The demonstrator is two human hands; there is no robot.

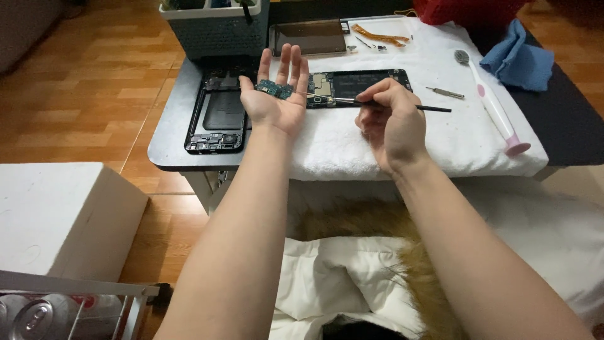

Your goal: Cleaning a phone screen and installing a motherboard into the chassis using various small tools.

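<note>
In the head view, a small blue circuit board is carried on the flat, open palm of the left hand, fingers spread toward 12 o'clock above the left edge of the white towel. The right hand is closed around a thin black tool, its tip touching the board from 3 o'clock. An opened phone frame lies at 9 o'clock near the tabletop edge, a toothbrush well apart at 3 o'clock, with bare towel between.

Your view is evenly and fairly brightly lit from above, warm in tone on the wooden floor. The white towel is the brightest patch, close to washed out, with little texture left. Shadows are soft: 1 faint one lies under your right hand. The glass panel carries dull glare. Focus is slightly soft throughout, and the top right corner falls dark.
</note>
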